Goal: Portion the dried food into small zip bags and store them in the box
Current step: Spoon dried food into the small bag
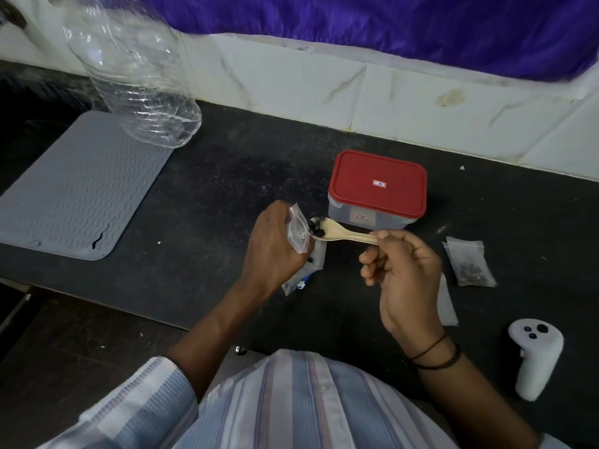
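**Filling Step: Spoon at Bag Mouth**

Step in hand, as judged: loading one portion into a small zip bag (pixel 299 233).

- Left hand (pixel 275 244): gripping the zip bag, mouth turned toward the spoon.
- Right hand (pixel 402 270): pinching the handle of the spoon (pixel 343 233), bowl level with a heap of dark dried food (pixel 316 226) just at the bag mouth.
- Supply pouch (pixel 306 270): lying on the counter (pixel 227 189) under the left hand, partly hidden.
- Filled bag (pixel 468 264): flat on the counter, right of the hands.
- Box (pixel 376 192): behind the hands, red lid on.

Next move, as judged: tip bowl into mouth, keeping mouth spread; then seal, open box, store bags.
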`<action>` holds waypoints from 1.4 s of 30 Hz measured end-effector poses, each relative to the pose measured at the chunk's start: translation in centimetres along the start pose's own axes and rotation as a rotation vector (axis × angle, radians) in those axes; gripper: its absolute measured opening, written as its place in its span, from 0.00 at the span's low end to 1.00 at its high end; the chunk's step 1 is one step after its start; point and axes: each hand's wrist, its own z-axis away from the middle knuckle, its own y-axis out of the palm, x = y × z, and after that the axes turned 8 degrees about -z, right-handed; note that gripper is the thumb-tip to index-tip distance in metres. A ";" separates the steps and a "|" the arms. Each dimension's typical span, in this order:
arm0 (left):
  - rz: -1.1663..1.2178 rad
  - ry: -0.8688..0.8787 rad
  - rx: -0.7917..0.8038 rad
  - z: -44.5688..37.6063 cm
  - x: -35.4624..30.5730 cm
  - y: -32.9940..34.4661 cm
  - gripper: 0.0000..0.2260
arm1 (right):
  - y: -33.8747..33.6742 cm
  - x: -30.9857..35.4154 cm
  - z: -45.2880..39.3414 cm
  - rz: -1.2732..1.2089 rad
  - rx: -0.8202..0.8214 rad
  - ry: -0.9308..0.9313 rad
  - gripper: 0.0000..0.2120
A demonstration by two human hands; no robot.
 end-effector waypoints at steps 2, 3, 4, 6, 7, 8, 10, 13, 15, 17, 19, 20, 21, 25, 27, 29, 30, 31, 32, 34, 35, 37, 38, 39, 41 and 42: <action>-0.023 0.077 -0.023 0.1 -0.9 -0.2 0.13 | 0.1 -0.3 0.1 0.053 0.026 -0.022 0.08; -0.032 0.112 -0.027 0.2 -1.2 -0.2 0.12 | 0.2 -0.4 0.2 0.086 0.040 -0.037 0.09; -0.044 0.138 -0.030 0.2 -1.4 -0.2 0.11 | 0.3 -0.6 0.2 0.125 0.056 -0.052 0.09; -0.064 0.167 -0.036 0.2 -1.3 0.0 0.12 | 0.3 -0.7 0.1 0.239 0.096 -0.089 0.08; -0.066 0.175 -0.037 0.2 -1.3 0.1 0.14 | 0.4 -0.6 0.0 0.330 0.130 -0.123 0.07; -0.067 0.173 -0.033 0.2 -1.2 0.3 0.17 | 0.5 -0.6 -0.1 0.448 0.179 -0.187 0.06; -0.054 0.133 -0.006 0.4 -0.9 0.5 0.18 | 0.9 -0.4 -0.1 0.744 0.347 -0.418 0.06; 0.004 0.061 0.017 0.6 -0.5 0.2 0.15 | 2.0 -0.8 0.0 1.066 0.551 -0.872 0.07; 0.050 0.035 0.018 0.5 -0.4 -0.2 0.13 | 2.3 -1.3 -0.4 1.104 0.576 -1.031 0.08; 0.112 -0.029 0.028 0.4 0.0 -0.6 0.13 | 2.1 -1.2 -0.7 1.090 0.571 -1.076 0.10; 0.141 -0.123 0.046 0.1 0.4 -1.0 0.16 | 1.5 -0.7 -0.5 1.011 0.516 -1.040 0.15; 0.146 -0.171 0.051 0.1 0.7 -1.3 0.16 | 1.4 -0.3 -0.4 0.937 0.471 -0.974 0.13; 0.145 -0.215 0.045 0.0 0.9 -1.6 0.16 | 1.3 0.1 -0.3 0.846 0.420 -0.892 0.11; 0.171 -0.421 0.025 -0.4 2.6 -2.2 0.14 | 0.2 -1.1 -2.1 0.615 0.191 -0.514 0.06; 0.106 -0.482 0.119 -0.7 3.4 -2.2 0.15 | -0.4 -2.8 -2.8 0.653 0.174 -0.344 0.06; 0.145 -0.528 0.262 -0.9 3.4 -2.3 0.14 | -0.6 -4.6 -3.0 0.786 0.224 -0.302 0.05; 0.226 -0.558 0.321 -1.0 3.1 -2.4 0.11 | -0.6 -5.5 -3.0 0.845 0.252 -0.318 0.05; 0.290 -0.581 0.366 -1.0 2.8 -2.3 0.09 | -0.5 -6.3 -3.2 0.889 0.272 -0.346 0.05; 0.328 -0.599 0.391 -1.1 2.5 -2.3 0.10 | -0.4 -7.0 -3.3 0.923 0.283 -0.377 0.05; 0.287 -0.610 0.430 -1.4 2.8 -1.9 0.11 | -0.3 -8.3 -3.9 1.000 0.291 -0.433 0.06; 0.269 -0.610 0.449 -1.6 2.9 -1.8 0.14 | -0.2 -8.7 -4.2 1.042 0.289 -0.463 0.05; 0.273 -0.649 0.461 -1.8 3.5 -1.3 0.20 | 0.1 -9.1 -4.4 1.106 0.274 -0.520 0.04; 0.285 -0.683 0.453 -1.9 3.7 -1.1 0.22 | 0.2 -9.2 -4.4 1.125 0.265 -0.538 0.03; 0.316 -0.695 0.438 -2.0 3.4 -1.0 0.20 | 0.3 -9.2 -4.5 1.138 0.257 -0.547 0.03; 0.352 -0.692 0.425 -2.2 3.1 -0.6 0.13 | 0.3 -9.4 -4.8 1.143 0.239 -0.545 0.03; 0.376 -0.687 0.422 -2.4 3.1 -0.4 0.11 | 0.3 -9.5 -4.9 1.143 0.232 -0.538 0.03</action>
